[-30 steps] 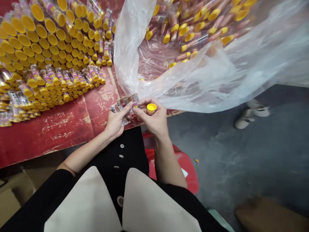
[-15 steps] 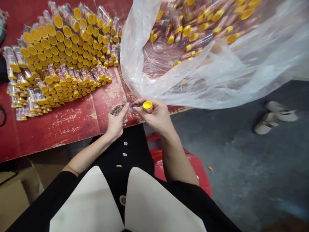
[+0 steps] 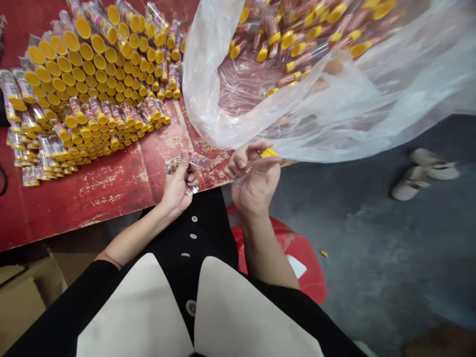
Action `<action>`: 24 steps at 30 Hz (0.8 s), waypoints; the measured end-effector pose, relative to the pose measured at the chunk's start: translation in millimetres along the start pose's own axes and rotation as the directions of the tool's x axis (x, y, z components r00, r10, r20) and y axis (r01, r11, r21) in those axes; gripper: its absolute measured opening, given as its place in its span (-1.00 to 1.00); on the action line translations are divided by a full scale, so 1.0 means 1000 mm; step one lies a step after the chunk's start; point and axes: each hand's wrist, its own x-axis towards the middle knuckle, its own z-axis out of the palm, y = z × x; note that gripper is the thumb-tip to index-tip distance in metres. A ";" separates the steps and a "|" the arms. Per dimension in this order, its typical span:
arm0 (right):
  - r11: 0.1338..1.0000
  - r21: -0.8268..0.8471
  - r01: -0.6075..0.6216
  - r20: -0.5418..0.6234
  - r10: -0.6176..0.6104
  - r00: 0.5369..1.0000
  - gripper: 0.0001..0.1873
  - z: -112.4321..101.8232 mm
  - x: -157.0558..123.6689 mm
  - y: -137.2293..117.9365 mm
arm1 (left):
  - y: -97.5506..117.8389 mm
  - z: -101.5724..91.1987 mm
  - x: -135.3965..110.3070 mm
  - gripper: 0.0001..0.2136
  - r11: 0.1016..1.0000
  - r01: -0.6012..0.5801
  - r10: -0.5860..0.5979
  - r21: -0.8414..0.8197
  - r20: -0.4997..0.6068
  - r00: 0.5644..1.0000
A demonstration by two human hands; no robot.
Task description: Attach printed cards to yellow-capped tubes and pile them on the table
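Observation:
My left hand (image 3: 175, 187) is closed around some clear printed plastic sleeves (image 3: 201, 159) above the table's front edge. One sleeve sticks out past the fingers toward the right. My right hand (image 3: 257, 186) is raised a little to the right, fingers curled round a clear tube with a yellow cap (image 3: 268, 152). Most of that tube is hidden or blurred by the fingers. Just beyond my right hand lies the edge of a large clear plastic bag (image 3: 316, 134), which holds many loose yellow-capped tubes (image 3: 286, 39).
A big stack of wrapped yellow-capped tubes (image 3: 89, 74) stands at the left of the worn red table (image 3: 92, 206). Under me is a red stool (image 3: 308, 277). Pale shoes (image 3: 411, 183) lie on the grey floor, cardboard (image 3: 22, 307) at lower left.
My right hand has moved right and turned, away from the left hand, and the yellow cap now shows from the side. My left hand has hardly moved and still holds the sleeves.

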 end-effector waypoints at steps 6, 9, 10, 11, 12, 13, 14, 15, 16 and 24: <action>0.985 0.081 0.149 -0.126 -0.138 0.982 -0.57 0.020 -0.005 0.009 | -0.006 0.000 -0.005 -0.52 0.999 -0.002 0.002 0.032 0.022 1.000; 0.975 -0.027 0.221 -0.108 -0.222 0.969 -0.62 0.014 -0.006 0.023 | -0.006 -0.002 -0.005 -0.52 0.999 0.000 -0.001 0.045 0.033 0.999; 0.968 -0.091 0.234 -0.105 -0.243 0.964 -0.63 0.011 -0.007 0.027 | -0.006 -0.003 -0.005 -0.53 0.999 0.003 -0.005 0.046 0.034 0.999; 0.957 -0.161 0.240 -0.106 -0.258 0.960 -0.62 0.008 -0.008 0.030 | -0.006 -0.003 -0.005 -0.53 0.999 0.007 -0.009 0.046 0.035 0.999; 0.942 -0.233 0.240 -0.111 -0.271 0.956 -0.61 0.005 -0.009 0.032 | -0.006 -0.003 -0.005 -0.53 0.999 0.010 -0.012 0.045 0.036 0.999; 0.923 -0.301 0.239 -0.115 -0.284 0.952 -0.59 0.003 -0.011 0.033 | -0.006 -0.003 -0.005 -0.53 0.999 0.012 -0.014 0.045 0.038 0.999; 0.899 -0.364 0.243 -0.117 -0.303 0.946 -0.56 0.000 -0.014 0.033 | -0.006 -0.003 -0.005 -0.53 0.999 0.015 -0.017 0.047 0.039 0.999; 0.873 -0.419 0.251 -0.116 -0.325 0.939 -0.53 -0.002 -0.016 0.033 | -0.006 -0.003 -0.005 -0.52 0.998 0.019 -0.021 0.052 0.038 0.999; 0.846 -0.466 0.260 -0.105 -0.345 0.933 -0.51 -0.004 -0.019 0.032 | -0.006 -0.002 -0.006 -0.52 0.998 0.022 -0.024 0.059 0.037 0.999; 0.818 -0.501 0.282 0.062 -0.291 0.955 -0.68 -0.022 -0.039 0.024 | 0.000 -0.002 -0.004 -0.53 0.996 0.021 -0.026 0.089 0.053 0.998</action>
